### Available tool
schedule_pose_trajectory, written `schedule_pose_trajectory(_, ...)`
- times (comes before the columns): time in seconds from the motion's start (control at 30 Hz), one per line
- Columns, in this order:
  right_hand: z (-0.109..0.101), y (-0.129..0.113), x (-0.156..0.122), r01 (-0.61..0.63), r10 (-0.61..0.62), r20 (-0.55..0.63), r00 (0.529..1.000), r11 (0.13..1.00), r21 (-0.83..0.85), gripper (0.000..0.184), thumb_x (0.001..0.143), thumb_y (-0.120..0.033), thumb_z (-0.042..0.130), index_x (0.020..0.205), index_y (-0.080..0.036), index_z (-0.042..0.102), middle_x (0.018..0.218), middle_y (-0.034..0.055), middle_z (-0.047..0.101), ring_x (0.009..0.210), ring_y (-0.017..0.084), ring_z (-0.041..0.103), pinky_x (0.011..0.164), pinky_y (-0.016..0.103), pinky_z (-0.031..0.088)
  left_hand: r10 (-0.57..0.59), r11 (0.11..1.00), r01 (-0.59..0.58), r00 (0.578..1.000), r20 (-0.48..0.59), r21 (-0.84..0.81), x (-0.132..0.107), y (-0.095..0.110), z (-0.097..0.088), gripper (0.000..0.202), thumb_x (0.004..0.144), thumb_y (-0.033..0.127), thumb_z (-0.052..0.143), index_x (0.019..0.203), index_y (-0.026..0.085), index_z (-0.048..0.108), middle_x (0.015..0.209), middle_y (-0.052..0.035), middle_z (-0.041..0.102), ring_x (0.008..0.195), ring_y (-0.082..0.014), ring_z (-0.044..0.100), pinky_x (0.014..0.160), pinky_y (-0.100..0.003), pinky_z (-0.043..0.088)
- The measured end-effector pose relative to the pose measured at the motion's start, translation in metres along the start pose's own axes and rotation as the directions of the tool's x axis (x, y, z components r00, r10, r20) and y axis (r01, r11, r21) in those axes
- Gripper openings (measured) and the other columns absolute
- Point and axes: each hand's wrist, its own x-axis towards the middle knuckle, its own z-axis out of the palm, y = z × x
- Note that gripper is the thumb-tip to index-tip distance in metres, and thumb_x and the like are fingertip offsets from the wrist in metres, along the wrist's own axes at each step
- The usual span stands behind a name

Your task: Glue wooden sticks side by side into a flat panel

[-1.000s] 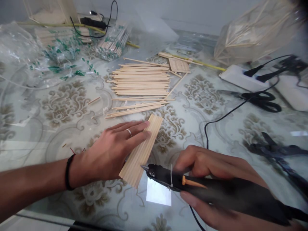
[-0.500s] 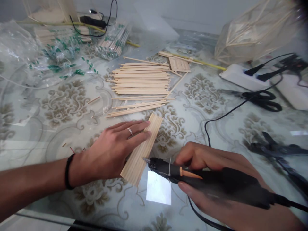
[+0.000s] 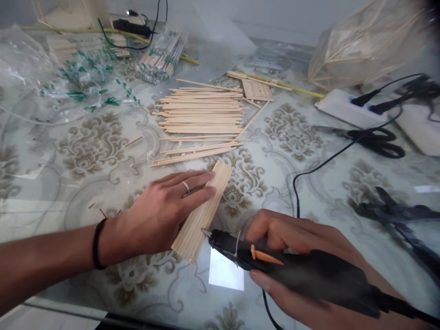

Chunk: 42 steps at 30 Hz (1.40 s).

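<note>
My left hand (image 3: 160,208) wears a ring and a black wristband. Its fingers lie across a narrow panel of wooden sticks (image 3: 204,215) joined side by side, gripping it slantwise against the table. A black hot glue gun (image 3: 309,277) with an orange trigger is wrapped in my right hand (image 3: 292,224). The gun's metal nozzle points left, with its tip at the panel's right part, near the lower end; whether it touches cannot be told. Beyond the panel lie several loose sticks (image 3: 199,153) and a pile of sticks (image 3: 202,112).
Scissors (image 3: 374,140) and pliers (image 3: 398,213) lie at the right, below a white power strip (image 3: 347,107). A black cable runs across the table. Plastic wrappers (image 3: 85,73) and a packed stick bundle (image 3: 160,57) sit back left. A small stick panel (image 3: 257,90) lies behind the pile.
The glue gun and my right hand have shifted slightly left and down, moving the nozzle tip along the panel toward its lower end. My left hand and the panel stay nearly in place.
</note>
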Motion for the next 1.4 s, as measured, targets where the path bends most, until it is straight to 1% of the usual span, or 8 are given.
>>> schedule_pose_trajectory(0.23, -0.0001, -0.0051, 0.0003, -0.007, 0.006, 0.05, 0.999, 1.0, 0.019, 0.023, 0.089, -0.019, 0.06, 0.079, -0.026, 0.041, 0.073, -0.0052, 0.058, 0.059, 0.012, 0.057, 0.054, 0.027, 0.044, 0.007, 1.0, -0.007, 1.0, -0.006, 0.021, 0.0009, 0.0006, -0.0005, 0.042, 0.093, 0.004, 0.057, 0.134, 0.011, 0.062, 0.154, -0.0185, 0.064, 0.144, -0.0307, 0.063, 0.121, -0.044, 0.055)
schedule_pose_trajectory(0.4, 0.0001, -0.0083, 0.0008, -0.02, 0.018, 0.074, 0.997, 0.999, 0.025, 0.021, 0.088, -0.019, 0.06, 0.08, -0.027, 0.043, 0.073, -0.0055, 0.058, 0.06, 0.012, 0.059, 0.054, 0.027, 0.043, -0.001, 1.0, 0.001, 1.0, 0.006, 0.026, 0.0006, 0.0003, -0.0006, 0.045, 0.093, 0.001, 0.052, 0.136, 0.012, 0.062, 0.156, -0.017, 0.063, 0.146, -0.0294, 0.061, 0.121, -0.044, 0.054)
schedule_pose_trajectory(0.53, 0.001, -0.0087, -0.0001, -0.008, 0.006, 0.085, 0.996, 1.0, 0.027, 0.018, 0.09, -0.016, 0.059, 0.082, -0.026, 0.045, 0.076, -0.0046, 0.06, 0.063, 0.012, 0.061, 0.057, 0.027, 0.044, 0.003, 1.0, -0.004, 1.0, 0.008, 0.025, -0.0002, -0.0004, 0.0, 0.043, 0.094, 0.003, 0.054, 0.136, 0.012, 0.062, 0.157, -0.0176, 0.062, 0.146, -0.0294, 0.061, 0.122, -0.044, 0.053)
schedule_pose_trajectory(0.77, 0.003, -0.0072, -0.0013, 0.006, -0.006, 0.121, 0.993, 1.0, -0.005, 0.02, 0.09, -0.016, 0.057, 0.08, -0.025, 0.042, 0.076, -0.0053, 0.056, 0.063, 0.01, 0.056, 0.059, 0.025, 0.043, 0.016, 0.999, -0.015, 1.0, -0.01, 0.03, -0.0015, -0.0006, 0.0017, 0.041, 0.096, 0.003, 0.054, 0.135, 0.011, 0.062, 0.156, -0.0179, 0.063, 0.144, -0.0309, 0.062, 0.121, -0.045, 0.054)
schedule_pose_trajectory(1.0, 0.0029, -0.0087, 0.0011, 0.042, -0.045, 0.11, 0.993, 0.999, 0.032, 0.02, 0.082, -0.011, 0.056, 0.082, -0.026, 0.043, 0.078, -0.0074, 0.059, 0.064, 0.009, 0.058, 0.057, 0.022, 0.042, 0.025, 0.999, -0.024, 0.999, -0.024, 0.031, 0.0009, -0.0001, 0.0002, 0.041, 0.094, 0.002, 0.051, 0.133, 0.009, 0.063, 0.153, -0.0194, 0.065, 0.142, -0.0323, 0.065, 0.119, -0.046, 0.056)
schedule_pose_trajectory(1.2, 0.0019, -0.0107, 0.0013, 0.013, -0.018, 0.152, 0.988, 0.999, 0.034, 0.021, 0.082, -0.012, 0.058, 0.082, -0.026, 0.043, 0.079, -0.0078, 0.06, 0.067, 0.009, 0.061, 0.056, 0.021, 0.043, 0.009, 1.0, -0.009, 1.0, -0.011, 0.025, 0.0009, -0.0011, 0.0021, 0.044, 0.094, 0.001, 0.048, 0.134, 0.01, 0.063, 0.156, -0.0175, 0.063, 0.144, -0.0305, 0.063, 0.12, -0.046, 0.055)
schedule_pose_trajectory(1.3, 0.0022, -0.0103, 0.0024, 0.034, -0.043, 0.131, 0.99, 0.997, 0.068, 0.02, 0.081, -0.011, 0.057, 0.082, -0.026, 0.045, 0.078, -0.007, 0.06, 0.066, 0.009, 0.061, 0.054, 0.02, 0.042, 0.014, 0.999, -0.014, 1.0, -0.016, 0.031, 0.001, -0.0005, 0.0017, 0.043, 0.095, 0.001, 0.048, 0.135, 0.01, 0.063, 0.155, -0.0181, 0.063, 0.144, -0.0302, 0.063, 0.12, -0.045, 0.056)
schedule_pose_trajectory(1.4, 0.0017, -0.0083, 0.001, 0.019, -0.029, 0.115, 0.993, 0.996, 0.085, 0.019, 0.082, -0.013, 0.059, 0.081, -0.027, 0.046, 0.076, -0.0066, 0.063, 0.061, 0.01, 0.062, 0.052, 0.021, 0.044, 0.015, 1.0, -0.014, 1.0, -0.02, 0.024, 0.0012, 0.0003, 0.0012, 0.042, 0.095, 0.001, 0.049, 0.134, 0.01, 0.063, 0.154, -0.0184, 0.065, 0.142, -0.0303, 0.064, 0.119, -0.046, 0.057)
